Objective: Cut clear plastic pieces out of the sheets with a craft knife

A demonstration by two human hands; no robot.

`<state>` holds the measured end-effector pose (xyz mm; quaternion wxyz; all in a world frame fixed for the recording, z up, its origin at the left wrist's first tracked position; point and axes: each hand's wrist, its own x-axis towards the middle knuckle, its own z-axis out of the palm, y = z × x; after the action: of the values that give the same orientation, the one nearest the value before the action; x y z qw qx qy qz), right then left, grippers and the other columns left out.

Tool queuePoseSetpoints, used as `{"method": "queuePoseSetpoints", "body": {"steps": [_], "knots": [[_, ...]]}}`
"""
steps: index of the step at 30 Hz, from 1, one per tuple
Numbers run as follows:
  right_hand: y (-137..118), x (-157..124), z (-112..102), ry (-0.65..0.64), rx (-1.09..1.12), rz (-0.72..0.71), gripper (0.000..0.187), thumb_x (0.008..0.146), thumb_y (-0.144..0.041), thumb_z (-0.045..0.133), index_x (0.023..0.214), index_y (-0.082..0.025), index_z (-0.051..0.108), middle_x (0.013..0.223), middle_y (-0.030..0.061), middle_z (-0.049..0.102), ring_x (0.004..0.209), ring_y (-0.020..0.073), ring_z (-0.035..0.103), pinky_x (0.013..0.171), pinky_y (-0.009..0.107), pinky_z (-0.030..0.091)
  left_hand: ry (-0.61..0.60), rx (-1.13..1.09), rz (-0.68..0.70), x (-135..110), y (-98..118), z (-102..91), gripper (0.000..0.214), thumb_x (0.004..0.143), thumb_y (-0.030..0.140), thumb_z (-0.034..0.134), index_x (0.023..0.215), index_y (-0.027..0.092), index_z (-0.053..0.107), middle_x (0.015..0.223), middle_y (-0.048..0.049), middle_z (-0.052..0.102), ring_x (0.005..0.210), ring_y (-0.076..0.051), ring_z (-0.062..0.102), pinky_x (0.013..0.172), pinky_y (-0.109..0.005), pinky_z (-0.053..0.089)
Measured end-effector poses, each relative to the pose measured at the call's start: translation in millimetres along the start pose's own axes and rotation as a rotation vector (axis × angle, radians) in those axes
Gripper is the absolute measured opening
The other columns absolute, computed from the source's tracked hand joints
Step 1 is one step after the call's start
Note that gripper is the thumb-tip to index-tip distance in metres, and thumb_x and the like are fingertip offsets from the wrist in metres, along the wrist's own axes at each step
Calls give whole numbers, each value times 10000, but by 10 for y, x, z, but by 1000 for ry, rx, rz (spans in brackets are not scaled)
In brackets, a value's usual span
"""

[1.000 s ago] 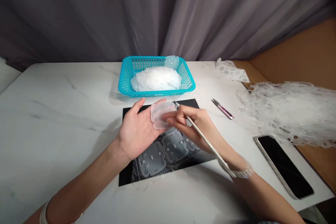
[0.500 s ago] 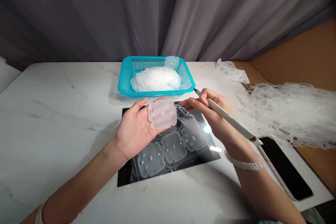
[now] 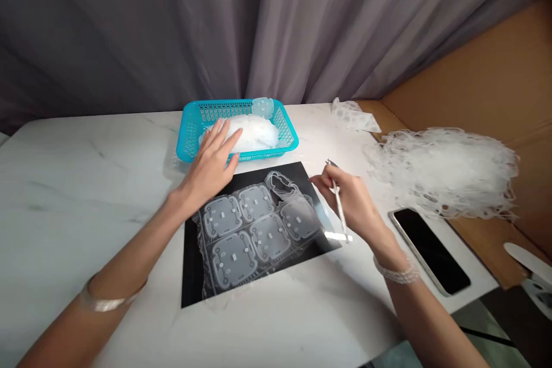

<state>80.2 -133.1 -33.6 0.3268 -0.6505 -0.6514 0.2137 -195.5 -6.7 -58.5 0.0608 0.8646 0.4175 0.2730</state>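
Observation:
My left hand [image 3: 211, 164] reaches over the near left side of the blue plastic basket [image 3: 183, 135]. Its fingers are spread on or just above the heap of translucent plastic pieces [image 3: 254, 133]; whether they touch is unclear. My right hand [image 3: 351, 198] is closed round a slim white pen-shaped tool with a dark tip [image 3: 339, 207], over the right edge of a black mat [image 3: 192, 276]. On the mat lies a clear plastic sheet [image 3: 270, 236] with several rounded-square pieces in it. A loose cut strip [image 3: 280, 184] curls up at its far right corner.
One translucent piece [image 3: 263, 107] leans on the basket's back rim. At the right are a tangled pile of clear plastic offcuts [image 3: 448, 172], a smaller scrap [image 3: 356, 117], a phone [image 3: 431, 250] and a cardboard wall [image 3: 466, 75]. A grey curtain [image 3: 172, 29] hangs behind.
My left hand has moved from above the mat to the basket, and the translucent piece no longer lies on its palm. My right hand keeps the white tool, now turned more upright.

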Motion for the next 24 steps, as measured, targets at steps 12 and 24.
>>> {"method": "queuePoseSetpoints", "body": {"steps": [12,24], "knots": [[282,-275,379,-31,-116,9,182,837,-180,478,762,-245,326,687,-13,554,606,155,476,593,261,341,-319,104,-202,-694,148,155,204,958,362,519,992,186,617,1044,-94,669,1049,-282,603,898,-425,468],[605,-37,-105,343,-462,111,231,965,-440,440,932,-216,489,765,46,568,650,202,496,620,324,359,-288,173,-272,-743,482,131,165,996,240,432,1010,182,586,919,-88,701,863,-261,669,682,-345,477]]}}
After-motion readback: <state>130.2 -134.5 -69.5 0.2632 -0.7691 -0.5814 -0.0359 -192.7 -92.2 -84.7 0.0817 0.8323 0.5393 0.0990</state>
